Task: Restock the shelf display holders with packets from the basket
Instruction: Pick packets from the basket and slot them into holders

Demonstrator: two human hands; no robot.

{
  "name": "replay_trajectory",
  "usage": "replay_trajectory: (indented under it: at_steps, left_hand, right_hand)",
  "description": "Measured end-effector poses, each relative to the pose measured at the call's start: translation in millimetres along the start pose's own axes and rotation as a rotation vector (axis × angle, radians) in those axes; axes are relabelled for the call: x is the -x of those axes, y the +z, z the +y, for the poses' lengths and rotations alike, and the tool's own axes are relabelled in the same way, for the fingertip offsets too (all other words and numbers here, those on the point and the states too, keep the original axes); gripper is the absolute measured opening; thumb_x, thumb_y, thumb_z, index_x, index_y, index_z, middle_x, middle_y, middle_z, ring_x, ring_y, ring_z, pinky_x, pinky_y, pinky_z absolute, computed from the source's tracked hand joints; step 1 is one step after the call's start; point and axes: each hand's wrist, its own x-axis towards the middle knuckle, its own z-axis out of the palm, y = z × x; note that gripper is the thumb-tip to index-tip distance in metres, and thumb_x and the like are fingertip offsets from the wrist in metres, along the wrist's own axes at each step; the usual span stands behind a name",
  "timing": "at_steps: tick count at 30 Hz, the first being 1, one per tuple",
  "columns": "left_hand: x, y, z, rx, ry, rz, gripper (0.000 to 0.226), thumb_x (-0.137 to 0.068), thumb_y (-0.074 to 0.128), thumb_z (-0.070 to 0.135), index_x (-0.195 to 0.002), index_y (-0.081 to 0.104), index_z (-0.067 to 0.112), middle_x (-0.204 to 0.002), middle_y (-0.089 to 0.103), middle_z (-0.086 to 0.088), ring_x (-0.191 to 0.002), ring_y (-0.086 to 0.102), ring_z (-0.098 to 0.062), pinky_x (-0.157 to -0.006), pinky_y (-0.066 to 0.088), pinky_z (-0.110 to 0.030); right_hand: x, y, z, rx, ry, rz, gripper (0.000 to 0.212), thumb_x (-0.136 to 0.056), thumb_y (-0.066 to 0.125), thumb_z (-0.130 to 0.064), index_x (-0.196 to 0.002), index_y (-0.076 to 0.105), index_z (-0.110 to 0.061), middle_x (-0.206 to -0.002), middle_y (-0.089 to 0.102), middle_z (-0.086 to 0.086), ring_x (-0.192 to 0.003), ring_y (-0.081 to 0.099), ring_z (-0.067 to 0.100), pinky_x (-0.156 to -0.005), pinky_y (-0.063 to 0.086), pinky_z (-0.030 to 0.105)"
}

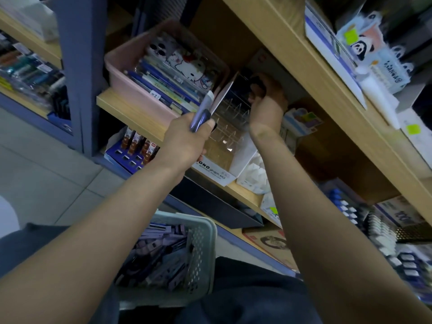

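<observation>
Just beyond the left hand (187, 139), which is gripping a slim packet (202, 113) by its lower end, the clear holder (228, 120) is waiting. The packet is looking light, stiff and slick. The right hand (266, 99) is curling behind it, grasp unclear.

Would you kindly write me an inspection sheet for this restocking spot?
Surface: wooden shelf carrying the clear display holder.
Job's things: holder's front slots empty; basket below, full of packets.
Clutter: pink tray of stationery beside the holder.
Grippers: left hand grips one packet; right hand grips a dark item at the holder's rear.
Cables: nothing seen.
Surroundings: tiled floor, stocked shelves.
</observation>
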Motion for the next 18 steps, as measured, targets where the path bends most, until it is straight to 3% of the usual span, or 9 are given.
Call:
replay_trajectory:
  at_steps: [5,8,12,15,18]
  left_hand:
    - [-0.3,-0.1,1.8,0.023,0.0,-0.003,0.028,-0.097,0.049,0.026,-0.122,0.052,0.015,-0.077,0.052,0.002,-0.055,0.047,-0.008,-0.043,0.042,-0.009]
    - [-0.7,-0.8,1.8,0.014,0.003,-0.003,0.027,-0.097,0.049,0.026,-0.121,0.052,0.016,-0.077,0.052,0.002,-0.056,0.048,-0.008,-0.044,0.043,-0.011]
    - [-3.9,-2.1,-2.2,-0.006,0.023,0.015,0.012,-0.097,0.048,0.026,-0.107,0.051,0.02,-0.079,0.052,0.0,-0.064,0.049,-0.012,-0.059,0.046,-0.023]
    - [-10.2,-1.5,-7.2,-0.052,0.037,0.017,0.026,-0.098,0.047,0.025,-0.122,0.051,0.016,-0.094,0.055,-0.003,-0.07,0.053,-0.017,-0.064,0.049,-0.028]
    - [-13.0,0.6,-12.9,-0.079,0.024,-0.044,0.036,-0.098,0.045,0.025,-0.132,0.045,0.015,-0.094,0.055,0.0,-0.059,0.054,-0.011,-0.044,0.046,-0.014]
  right_hand:
    - [3.6,-0.8,-3.0,0.037,0.0,-0.018,0.04,-0.092,0.034,0.011,-0.12,0.058,-0.006,-0.11,0.054,0.008,-0.083,0.054,0.007,-0.06,0.039,0.001]
    - [4.0,-2.0,-4.5,0.017,0.025,-0.009,0.035,-0.095,0.038,0.006,-0.122,0.057,-0.005,-0.115,0.059,0.015,-0.087,0.056,0.01,-0.061,0.04,0.002]
    - [4.3,-3.9,-10.8,-0.046,0.098,-0.005,0.022,-0.097,0.044,-0.002,-0.116,0.055,0.0,-0.12,0.059,0.021,-0.1,0.061,0.028,-0.072,0.046,0.018]
    - [7.2,-3.2,-14.2,-0.063,0.117,0.028,0.018,-0.096,0.042,0.002,-0.097,0.046,-0.016,-0.115,0.062,0.015,-0.075,0.056,0.011,-0.058,0.042,0.009]
    - [13.6,-6.0,-9.5,-0.015,0.079,0.003,0.017,-0.096,0.042,0.0,-0.105,0.045,-0.014,-0.108,0.063,0.012,-0.066,0.052,-0.001,-0.054,0.04,0.002]
